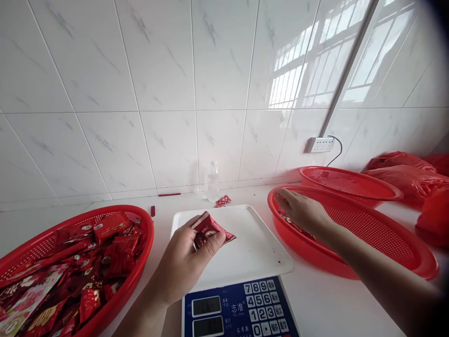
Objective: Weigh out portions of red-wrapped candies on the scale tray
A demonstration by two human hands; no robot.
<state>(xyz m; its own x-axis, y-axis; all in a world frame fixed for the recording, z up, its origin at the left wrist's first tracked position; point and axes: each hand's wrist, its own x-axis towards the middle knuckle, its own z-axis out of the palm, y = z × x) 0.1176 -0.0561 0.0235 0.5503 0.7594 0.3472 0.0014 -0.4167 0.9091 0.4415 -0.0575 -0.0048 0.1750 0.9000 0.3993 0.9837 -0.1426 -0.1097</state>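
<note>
My left hand (191,257) is closed around a small red snack packet (210,230), thumb on its front, above the white tray (245,248) of a digital scale (231,309). My right hand (303,210) reaches over the near rim of a red plastic basket (379,234) on the right, fingers bent down inside it. Its fingertips are hidden, so whether they grip anything does not show. Beneath that hand, a few packets (296,227) lie against the basket's left side. On the left, another red basket (145,234) holds many red packets (112,227).
Behind the tray stand a clear plastic bottle (213,182) and a red patterned wrapper (223,201). A further red basket (351,180) and red plastic bags (410,175) sit at the back right. A power strip (320,145) is fixed to the tiled wall (168,150).
</note>
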